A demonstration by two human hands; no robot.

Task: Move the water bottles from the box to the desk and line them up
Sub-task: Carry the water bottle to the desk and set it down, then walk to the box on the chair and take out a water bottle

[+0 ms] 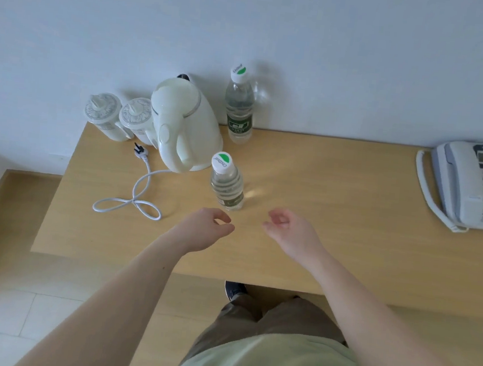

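Clear plastic, green-labelled: two water bottles stand upright on the wooden surface (333, 227). The near bottle (228, 186) stands just in front of the white electric kettle (184, 124); the far bottle (239, 109) stands at the back edge against the wall, directly behind the near one as seen from the head view. Their long axes are vertical, caps up. The two are well apart front to back, roughly on one line running away from the person.

Left hand (208, 228) hovers just short of the near bottle, slightly to its left; its fingers (222, 218) are loosely curled and hold nothing. Right hand (287, 230) hovers to the right of the same bottle, a little farther off, with its fingers also loosely curled and empty. The near bottle lies forward of and between the two hands, nearer the left. Neither hand touches it.

No box is in view; its position cannot be stated from this picture.

Other items on the surface: two lidded ceramic cups (119, 118) left of the kettle, the kettle's white cord and plug (139, 190) looped in front of them, and a desk telephone (476, 184) at the right edge.

Judgement: the near bottle appears just set down or about to be adjusted. Should it be straightened, the left hand has the shorter reach, and the kettle close behind it leaves little room on that side.
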